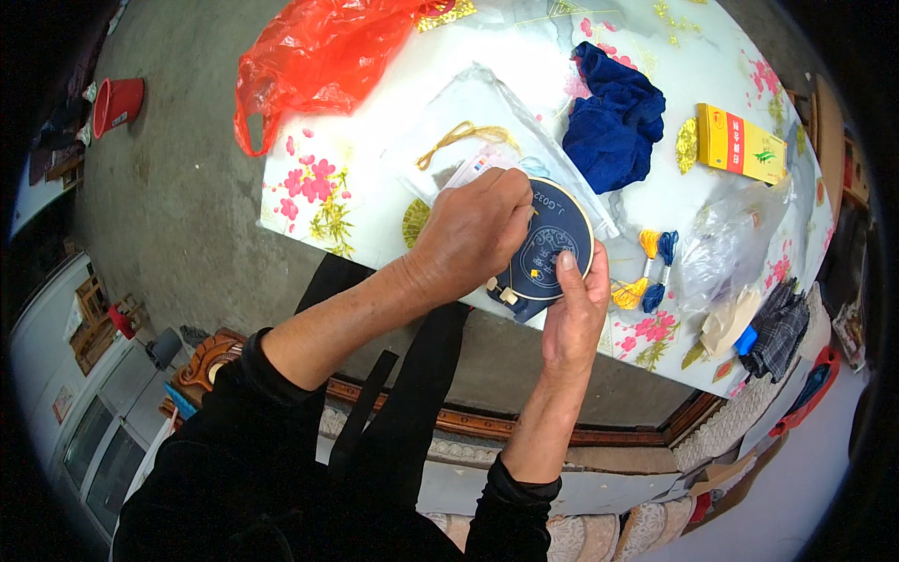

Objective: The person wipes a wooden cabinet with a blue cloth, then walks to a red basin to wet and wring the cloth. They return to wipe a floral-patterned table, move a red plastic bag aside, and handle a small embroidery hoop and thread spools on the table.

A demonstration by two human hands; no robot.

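My right hand (576,302) grips the lower right edge of a round embroidery hoop (588,218), thumb on top of the dark blue fabric (520,270) and fingers at its outer edge. Pale printed lines and small yellow stitches show on the fabric. My left hand (484,225) is curled over the hoop's left side, back of the hand up; its fingertips are partly hidden, and I cannot tell what is between them. The hoop's screw fitting (507,295) points down towards me. Yellow and blue thread skeins (650,270) lie to the right of the hoop.
On the flowered tablecloth (316,204) are a red plastic bag (323,63), a clear pouch (491,84) with golden thread (467,133), a dark blue cloth (611,126), a yellow box (744,144) and a crumpled clear bag (730,239). A red bucket (119,105) stands on the floor.
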